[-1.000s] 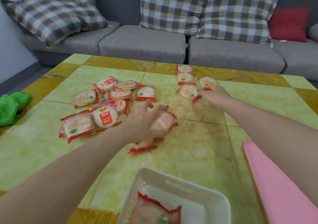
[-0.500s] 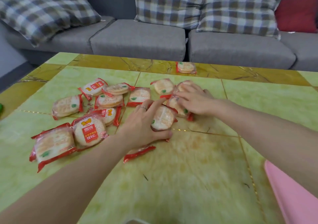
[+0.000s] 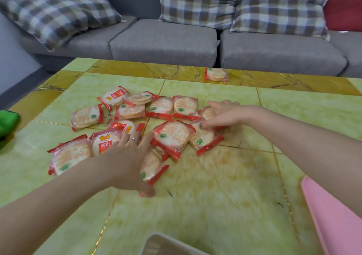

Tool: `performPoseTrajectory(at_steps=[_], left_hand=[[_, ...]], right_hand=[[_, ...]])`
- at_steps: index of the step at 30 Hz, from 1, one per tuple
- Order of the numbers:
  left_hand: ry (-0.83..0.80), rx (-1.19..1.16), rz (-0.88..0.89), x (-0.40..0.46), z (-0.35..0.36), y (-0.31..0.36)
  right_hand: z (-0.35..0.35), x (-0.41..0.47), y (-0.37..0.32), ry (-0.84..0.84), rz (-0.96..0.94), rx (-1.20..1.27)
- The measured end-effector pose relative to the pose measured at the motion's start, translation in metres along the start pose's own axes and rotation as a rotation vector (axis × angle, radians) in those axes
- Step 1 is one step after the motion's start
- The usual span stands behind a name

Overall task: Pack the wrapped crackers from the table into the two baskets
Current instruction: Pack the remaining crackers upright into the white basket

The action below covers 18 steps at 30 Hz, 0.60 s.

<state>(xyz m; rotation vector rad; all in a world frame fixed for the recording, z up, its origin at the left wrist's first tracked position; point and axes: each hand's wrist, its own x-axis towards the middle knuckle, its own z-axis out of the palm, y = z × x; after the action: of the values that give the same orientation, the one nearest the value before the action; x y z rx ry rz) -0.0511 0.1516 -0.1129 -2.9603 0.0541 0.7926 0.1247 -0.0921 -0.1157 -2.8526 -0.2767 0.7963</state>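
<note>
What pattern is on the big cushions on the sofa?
The cushions are checked in grey, brown and white, best seen in the head view.
</note>
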Motion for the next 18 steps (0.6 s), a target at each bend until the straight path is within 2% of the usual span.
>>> performPoseTrajectory(at_steps=[4,6,8,11,13,15,18], left_hand=[[0.017,-0.039,0.035,0.006,-0.006,0.001],[0.059,-0.095,0.05,0.01,-0.01,0.002],[0.023,-0.143,0.049,0.011,-0.013,0.0],[-0.044,-0.328,0.039,0.002,-0.027,-0.012],[-0.055,-0.548,0.066,-0.007,-0.039,-0.019],[-0.036,-0.804,0.08,-0.009,-0.046,-0.018],[0.149,-0.978,0.028,0.004,-0.04,-0.004]], right_hand=[[0.001,-0.02,-0.016,-0.085,-0.076,-0.079],[0.006,-0.025,-0.017,-0.091,-0.04,-0.126],[0.009,-0.027,-0.012,-0.066,0.015,-0.078],[0.012,-0.029,-0.004,-0.045,0.083,-0.009],[0.015,-0.031,0.001,-0.011,0.132,0.018],[0.016,-0.034,0.007,0.059,0.157,0.154],[0.014,-0.04,0.015,0.172,0.111,0.528]])
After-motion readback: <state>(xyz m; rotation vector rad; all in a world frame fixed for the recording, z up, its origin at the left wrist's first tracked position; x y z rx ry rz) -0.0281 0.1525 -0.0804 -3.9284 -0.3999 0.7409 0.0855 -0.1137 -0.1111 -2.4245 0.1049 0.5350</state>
